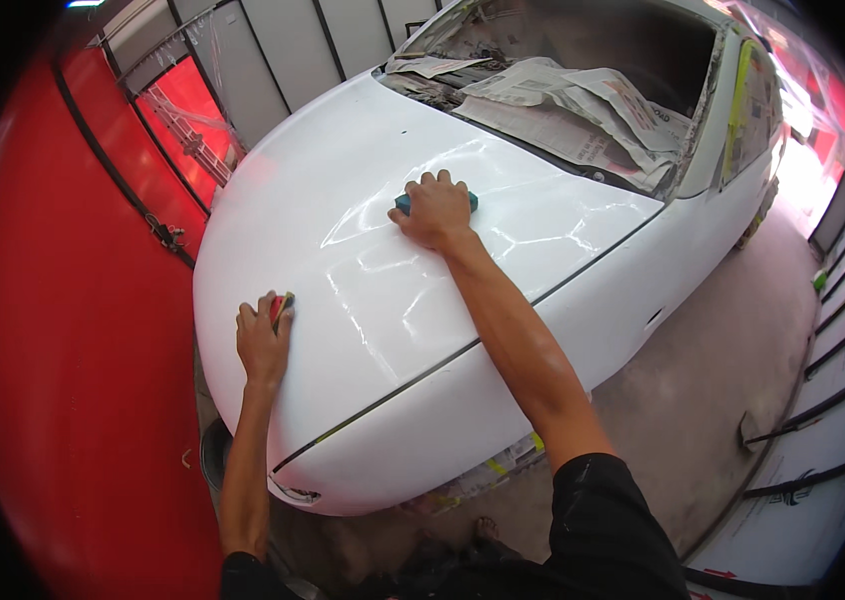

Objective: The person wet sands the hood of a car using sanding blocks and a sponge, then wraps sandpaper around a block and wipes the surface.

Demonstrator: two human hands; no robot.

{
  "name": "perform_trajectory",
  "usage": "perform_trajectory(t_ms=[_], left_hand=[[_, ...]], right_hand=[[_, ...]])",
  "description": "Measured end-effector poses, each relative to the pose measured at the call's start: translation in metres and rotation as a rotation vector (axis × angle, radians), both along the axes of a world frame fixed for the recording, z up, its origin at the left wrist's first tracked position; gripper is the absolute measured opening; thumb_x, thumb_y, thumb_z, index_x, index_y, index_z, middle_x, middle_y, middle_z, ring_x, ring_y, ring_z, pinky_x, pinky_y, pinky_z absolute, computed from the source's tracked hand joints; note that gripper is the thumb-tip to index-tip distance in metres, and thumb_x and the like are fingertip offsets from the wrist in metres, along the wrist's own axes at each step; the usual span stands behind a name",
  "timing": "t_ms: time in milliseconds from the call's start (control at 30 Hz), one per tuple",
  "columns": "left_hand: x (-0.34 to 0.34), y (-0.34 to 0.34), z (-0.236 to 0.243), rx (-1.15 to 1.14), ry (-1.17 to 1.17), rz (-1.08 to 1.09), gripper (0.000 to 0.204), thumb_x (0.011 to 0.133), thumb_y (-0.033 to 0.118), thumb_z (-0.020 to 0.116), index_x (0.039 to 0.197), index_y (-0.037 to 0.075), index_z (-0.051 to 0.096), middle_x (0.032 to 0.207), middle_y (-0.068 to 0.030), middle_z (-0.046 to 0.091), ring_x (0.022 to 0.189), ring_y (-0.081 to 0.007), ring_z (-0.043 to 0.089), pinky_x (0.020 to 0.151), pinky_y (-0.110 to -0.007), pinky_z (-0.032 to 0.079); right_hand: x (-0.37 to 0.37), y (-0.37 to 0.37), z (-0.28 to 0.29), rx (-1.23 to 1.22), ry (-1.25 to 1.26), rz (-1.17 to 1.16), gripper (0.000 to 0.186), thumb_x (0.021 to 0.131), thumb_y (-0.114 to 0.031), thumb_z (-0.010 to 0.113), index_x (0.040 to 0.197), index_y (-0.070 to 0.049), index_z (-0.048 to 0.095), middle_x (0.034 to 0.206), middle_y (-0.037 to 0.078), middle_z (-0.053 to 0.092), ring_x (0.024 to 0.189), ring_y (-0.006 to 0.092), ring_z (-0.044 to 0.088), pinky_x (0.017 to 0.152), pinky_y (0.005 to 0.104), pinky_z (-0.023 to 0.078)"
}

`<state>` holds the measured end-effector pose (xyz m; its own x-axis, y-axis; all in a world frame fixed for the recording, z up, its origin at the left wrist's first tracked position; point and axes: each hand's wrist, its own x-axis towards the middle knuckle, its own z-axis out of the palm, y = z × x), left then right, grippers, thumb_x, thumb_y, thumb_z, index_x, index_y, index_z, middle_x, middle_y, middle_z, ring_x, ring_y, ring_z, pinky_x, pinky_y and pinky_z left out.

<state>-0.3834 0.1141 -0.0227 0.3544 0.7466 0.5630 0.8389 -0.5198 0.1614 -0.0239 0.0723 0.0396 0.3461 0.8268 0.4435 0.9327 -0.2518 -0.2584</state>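
The left hand (263,340) rests on the near edge of a white hood (363,230), fingers closed on a red pad (279,306). Farther up the panel, the right hand (433,208) presses flat on a teal block (406,203). Newspaper (563,110) masks the windshield beyond.
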Motion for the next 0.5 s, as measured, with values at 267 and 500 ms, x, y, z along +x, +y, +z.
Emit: perform_trajectory(t_ms=[267,500], left_hand=[[-0.001,-0.12,-0.008,-0.042,-0.167,-0.198,0.059,0.09,0.025,0.086,0.144,0.007,0.07,0.101,-0.012,0.05,0.095,-0.0299,0.055,0.087,-0.044,0.05],[0.0,-0.126,-0.014,-0.059,-0.433,-0.155,0.061,0.086,0.018,0.087,0.141,-0.002,0.069,0.109,-0.0135,0.054,0.099,-0.0295,0.058,0.09,-0.041,0.053]], right_hand=[[0.001,0.004,0.002,0.138,0.003,0.066,0.043,0.091,-0.05,0.08,0.113,-0.013,0.084,0.119,0.008,0.075,0.123,0.0297,0.063,0.099,0.0504,0.052],[-0.016,-0.001,-0.001,0.31,0.111,0.379,0.045,0.091,-0.053,0.079,0.11,-0.012,0.082,0.117,0.01,0.075,0.114,0.0334,0.067,0.097,0.0484,0.058]])
